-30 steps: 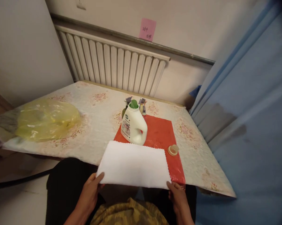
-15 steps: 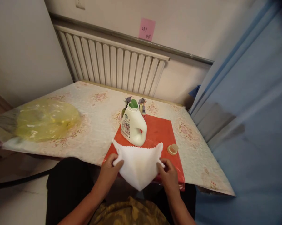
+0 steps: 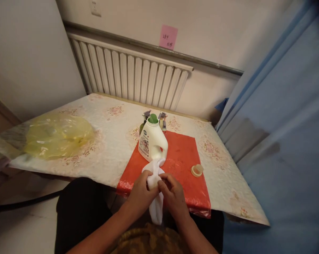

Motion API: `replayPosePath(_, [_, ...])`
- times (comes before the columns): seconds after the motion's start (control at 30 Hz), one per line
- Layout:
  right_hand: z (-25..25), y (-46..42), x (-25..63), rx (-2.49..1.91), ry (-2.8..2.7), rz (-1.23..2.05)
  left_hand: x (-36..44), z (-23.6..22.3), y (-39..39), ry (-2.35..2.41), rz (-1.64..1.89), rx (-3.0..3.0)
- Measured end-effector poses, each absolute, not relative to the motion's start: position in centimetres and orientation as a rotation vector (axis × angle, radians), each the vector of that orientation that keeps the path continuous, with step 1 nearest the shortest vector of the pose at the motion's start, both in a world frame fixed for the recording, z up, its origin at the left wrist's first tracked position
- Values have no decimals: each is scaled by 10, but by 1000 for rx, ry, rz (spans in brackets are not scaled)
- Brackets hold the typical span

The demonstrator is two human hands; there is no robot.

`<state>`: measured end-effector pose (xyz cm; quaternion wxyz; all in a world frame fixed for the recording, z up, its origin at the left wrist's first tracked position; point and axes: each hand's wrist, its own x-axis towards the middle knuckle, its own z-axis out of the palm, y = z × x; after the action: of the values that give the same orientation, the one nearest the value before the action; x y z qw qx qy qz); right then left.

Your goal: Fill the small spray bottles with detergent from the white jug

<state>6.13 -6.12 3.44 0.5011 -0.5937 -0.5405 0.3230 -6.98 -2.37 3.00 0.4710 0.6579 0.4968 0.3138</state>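
A white cloth hangs bunched between my two hands at the near edge of the red plastic sheet. My left hand is closed on its left side, and my right hand pinches it from the right, the fingers of both nearly meeting. Just beyond the cloth stands an uncapped cream-white detergent jug with a handle, green inside its mouth. To the right on the red sheet lies its pale, translucent-topped cap.
Two spray bottles stand behind the jug, partly hidden. A yellow plastic bag lies on the left of the flowered tablecloth. Beyond the table is a radiator; a blue curtain hangs at right.
My hands have come together from either side. The cloth, spread wide between them before, is now gathered into a narrow bunch. The view has shifted slightly.
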Motion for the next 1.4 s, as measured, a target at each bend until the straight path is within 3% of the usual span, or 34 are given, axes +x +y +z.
replayPosePath(0.17, [49,-70,63,-1326,-1507,725,-81,42,-21,1223,865,1787])
replayPosePath(0.37, [68,-72,67,-1343,-1820,146,-102,82,-16,820,714,2101])
replayPosePath(0.57, [79,-89,74,-1363,-2008,284,-121,93,-26,727,599,2025])
replayPosePath(0.8, [80,-115,104,-1228,-1979,285,-149,42,-35,799,383,1839])
replayPosePath(1.07, [60,-115,112,-1399,-1800,537,-153,-20,-32,877,721,1535])
replayPosePath(1.4, [1,-61,93,-1442,-970,1043,-166,25,19,975,850,1393])
